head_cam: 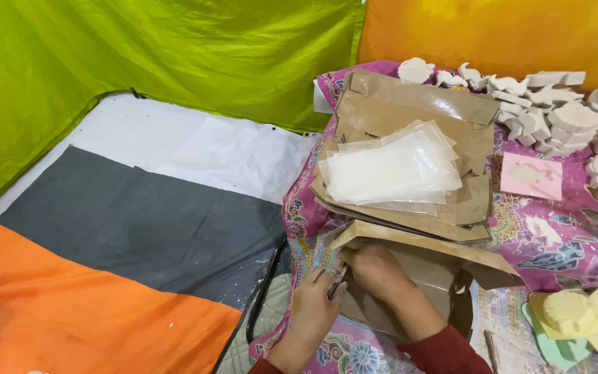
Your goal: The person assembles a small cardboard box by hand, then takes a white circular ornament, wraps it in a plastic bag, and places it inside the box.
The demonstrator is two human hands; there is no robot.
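Note:
My left hand and my right hand meet at the near left corner of a flat brown paper box blank, gripping its folded edge on a pink flowered cloth. Behind it lies a pile of the same brown blanks, topped by a stack of clear plastic sleeves.
Several white plaster figures, shells and fish shapes, crowd the far right. A pink card lies beside them. Pale yellow and green pieces sit at the near right. A grey, orange and white tarpaulin covers the left; green and orange sheets hang behind.

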